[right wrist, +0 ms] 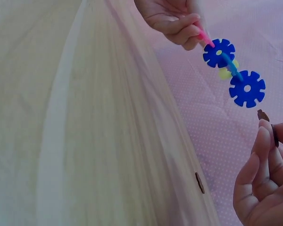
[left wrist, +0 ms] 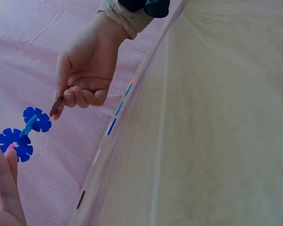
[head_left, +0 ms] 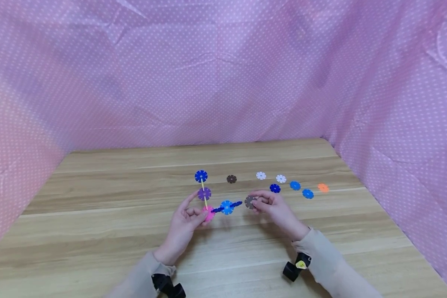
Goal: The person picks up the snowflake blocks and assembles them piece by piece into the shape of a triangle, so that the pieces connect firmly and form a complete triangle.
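1. The left hand (head_left: 184, 221) pinches a pink disc (head_left: 209, 214) at the bend of a raised chain (head_left: 218, 210) of notched discs.
2. One branch leads through a purple disc (head_left: 204, 193) to a far blue disc (head_left: 201, 176); the other, through a light-blue disc (head_left: 227, 207) to a dark-blue end disc (right wrist: 247, 88).
3. The right hand (head_left: 277, 209) pinches a grey-brown disc (head_left: 249, 202) — near that end, but apart.
4. Beyond, on the wooden table (head_left: 97, 231), lie one brown disc (head_left: 231, 179), two white discs (head_left: 260, 176), three loose blue discs (head_left: 295, 186) and an orange disc (head_left: 323, 188).
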`<state>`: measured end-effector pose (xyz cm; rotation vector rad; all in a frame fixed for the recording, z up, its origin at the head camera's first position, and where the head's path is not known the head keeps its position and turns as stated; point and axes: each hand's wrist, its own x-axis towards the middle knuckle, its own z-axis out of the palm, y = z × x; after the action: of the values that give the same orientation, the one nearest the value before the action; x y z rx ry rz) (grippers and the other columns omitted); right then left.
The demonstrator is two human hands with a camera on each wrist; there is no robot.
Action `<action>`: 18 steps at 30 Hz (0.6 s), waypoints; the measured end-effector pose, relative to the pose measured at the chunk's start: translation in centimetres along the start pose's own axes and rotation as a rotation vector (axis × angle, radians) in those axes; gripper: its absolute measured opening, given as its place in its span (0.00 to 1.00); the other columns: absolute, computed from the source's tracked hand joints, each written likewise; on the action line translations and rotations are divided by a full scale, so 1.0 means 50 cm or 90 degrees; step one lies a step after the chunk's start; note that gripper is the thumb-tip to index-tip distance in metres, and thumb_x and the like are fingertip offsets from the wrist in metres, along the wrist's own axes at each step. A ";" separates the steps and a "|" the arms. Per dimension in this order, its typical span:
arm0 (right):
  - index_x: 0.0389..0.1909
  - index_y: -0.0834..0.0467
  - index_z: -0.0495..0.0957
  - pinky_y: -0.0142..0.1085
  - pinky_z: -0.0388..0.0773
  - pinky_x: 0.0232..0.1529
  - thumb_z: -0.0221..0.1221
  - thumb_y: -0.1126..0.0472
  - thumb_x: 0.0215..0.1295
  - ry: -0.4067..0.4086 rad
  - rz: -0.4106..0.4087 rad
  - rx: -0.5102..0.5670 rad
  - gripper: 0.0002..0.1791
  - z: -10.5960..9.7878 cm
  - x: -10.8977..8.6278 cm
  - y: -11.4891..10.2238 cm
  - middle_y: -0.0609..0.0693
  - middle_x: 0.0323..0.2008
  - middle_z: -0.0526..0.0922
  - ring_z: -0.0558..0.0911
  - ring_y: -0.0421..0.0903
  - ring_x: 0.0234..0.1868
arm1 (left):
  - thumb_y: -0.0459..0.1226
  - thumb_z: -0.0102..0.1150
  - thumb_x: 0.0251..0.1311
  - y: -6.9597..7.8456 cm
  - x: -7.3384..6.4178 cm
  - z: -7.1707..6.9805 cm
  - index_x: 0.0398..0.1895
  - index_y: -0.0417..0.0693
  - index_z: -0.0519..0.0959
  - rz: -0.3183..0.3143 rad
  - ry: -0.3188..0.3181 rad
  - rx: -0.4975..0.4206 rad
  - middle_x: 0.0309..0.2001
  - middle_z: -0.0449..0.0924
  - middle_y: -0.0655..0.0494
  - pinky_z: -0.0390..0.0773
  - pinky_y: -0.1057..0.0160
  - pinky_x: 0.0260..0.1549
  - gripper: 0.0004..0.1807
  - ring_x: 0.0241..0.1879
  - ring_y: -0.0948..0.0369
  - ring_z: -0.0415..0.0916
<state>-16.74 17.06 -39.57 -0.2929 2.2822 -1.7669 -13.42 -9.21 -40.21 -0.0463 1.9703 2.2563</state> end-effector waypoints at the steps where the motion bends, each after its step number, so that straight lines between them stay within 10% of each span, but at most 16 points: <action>1: 0.56 0.70 0.70 0.33 0.79 0.42 0.52 0.67 0.67 -0.001 -0.002 0.005 0.18 0.001 -0.002 -0.002 0.45 0.30 0.81 0.81 0.44 0.33 | 0.22 0.54 0.58 0.001 0.000 0.000 0.72 0.45 0.55 -0.001 0.000 0.001 0.28 0.78 0.56 0.82 0.68 0.35 0.38 0.28 0.65 0.79; 18: 0.56 0.70 0.71 0.37 0.80 0.40 0.53 0.66 0.67 -0.012 -0.026 -0.010 0.18 0.013 -0.003 -0.007 0.49 0.31 0.80 0.81 0.50 0.35 | 0.22 0.54 0.58 -0.003 -0.003 0.000 0.71 0.46 0.56 -0.005 -0.004 -0.004 0.28 0.78 0.55 0.81 0.70 0.33 0.37 0.28 0.65 0.79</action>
<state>-16.40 16.44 -39.36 -0.3602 2.2937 -1.7598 -13.23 -9.18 -40.34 -0.0480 1.9557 2.2555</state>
